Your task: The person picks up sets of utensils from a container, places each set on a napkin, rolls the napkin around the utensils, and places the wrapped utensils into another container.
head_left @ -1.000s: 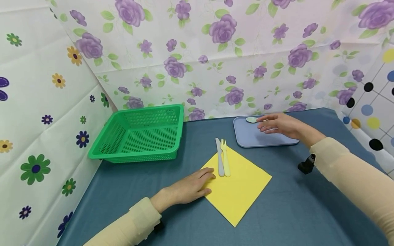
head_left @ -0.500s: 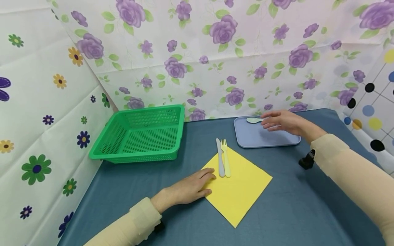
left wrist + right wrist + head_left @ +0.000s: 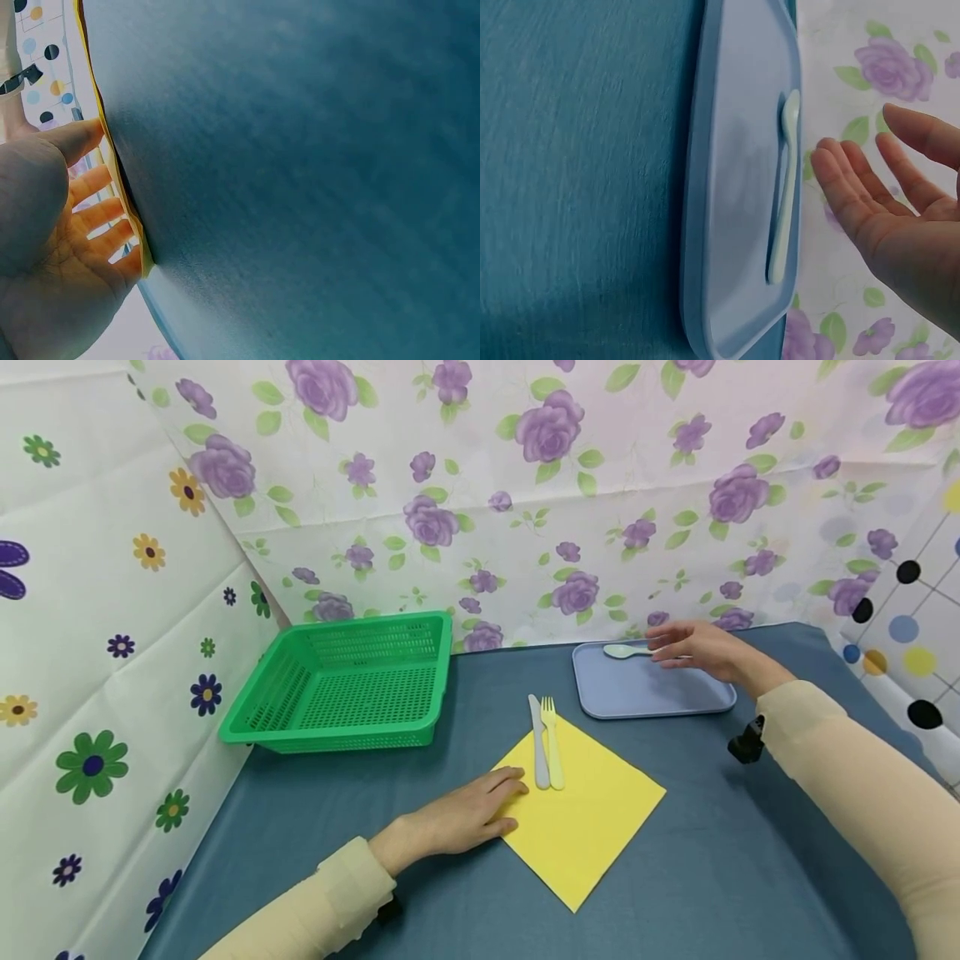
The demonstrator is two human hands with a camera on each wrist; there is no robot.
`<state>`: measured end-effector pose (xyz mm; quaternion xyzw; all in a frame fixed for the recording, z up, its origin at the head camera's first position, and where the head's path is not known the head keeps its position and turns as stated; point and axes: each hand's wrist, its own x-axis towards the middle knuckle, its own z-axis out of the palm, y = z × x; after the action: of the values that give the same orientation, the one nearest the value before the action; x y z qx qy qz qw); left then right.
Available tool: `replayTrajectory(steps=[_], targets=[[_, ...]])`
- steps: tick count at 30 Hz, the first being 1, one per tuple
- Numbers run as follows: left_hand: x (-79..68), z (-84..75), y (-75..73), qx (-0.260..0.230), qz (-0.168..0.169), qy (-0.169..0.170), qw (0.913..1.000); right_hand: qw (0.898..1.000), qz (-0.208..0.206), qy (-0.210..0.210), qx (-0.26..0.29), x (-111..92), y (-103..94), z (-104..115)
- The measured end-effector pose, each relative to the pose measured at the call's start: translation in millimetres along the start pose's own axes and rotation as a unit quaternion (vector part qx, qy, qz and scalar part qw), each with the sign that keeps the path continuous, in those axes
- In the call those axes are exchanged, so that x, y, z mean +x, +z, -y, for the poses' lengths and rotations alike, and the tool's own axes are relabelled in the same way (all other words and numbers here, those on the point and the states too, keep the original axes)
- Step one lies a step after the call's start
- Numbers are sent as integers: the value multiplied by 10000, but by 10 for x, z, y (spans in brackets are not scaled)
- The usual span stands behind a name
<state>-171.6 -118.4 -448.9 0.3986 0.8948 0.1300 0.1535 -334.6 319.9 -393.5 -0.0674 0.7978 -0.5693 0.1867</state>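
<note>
My left hand (image 3: 467,814) rests with fingers spread on the left edge of a yellow napkin (image 3: 592,810); in the left wrist view its fingertips touch the napkin's edge (image 3: 120,187). Side by side on the napkin's upper part lie a grey knife (image 3: 539,747) and a pale yellow fork (image 3: 552,747), just beyond those fingers. My right hand (image 3: 693,649) hovers over a light blue tray (image 3: 600,693), fingers loosely bent and holding nothing. Beneath it a pale green spoon (image 3: 784,195) lies along the tray's far side; the hand hides its handle in the head view.
A green plastic basket (image 3: 345,685) with slotted walls stands at the back left of the blue-covered table (image 3: 697,868). Flowered cloth (image 3: 420,560) closes off the back, and more printed cloth hangs at the left and right sides.
The right hand has shifted slightly rightward and back over the tray, uncovering more of the spoon. My left hand stays at the napkin's edge; the knife and fork lie as before.
</note>
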Motion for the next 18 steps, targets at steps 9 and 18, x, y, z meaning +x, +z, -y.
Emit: replayTrajectory(steps=[9, 18], targets=[[-10, -3, -11, -28, -6, 44, 10000, 9985, -283, -75, -470, 124, -36, -47], [-15, 2, -20, -33, 18, 60, 10000, 9951, -469, 20, -875, 238, -132, -138]])
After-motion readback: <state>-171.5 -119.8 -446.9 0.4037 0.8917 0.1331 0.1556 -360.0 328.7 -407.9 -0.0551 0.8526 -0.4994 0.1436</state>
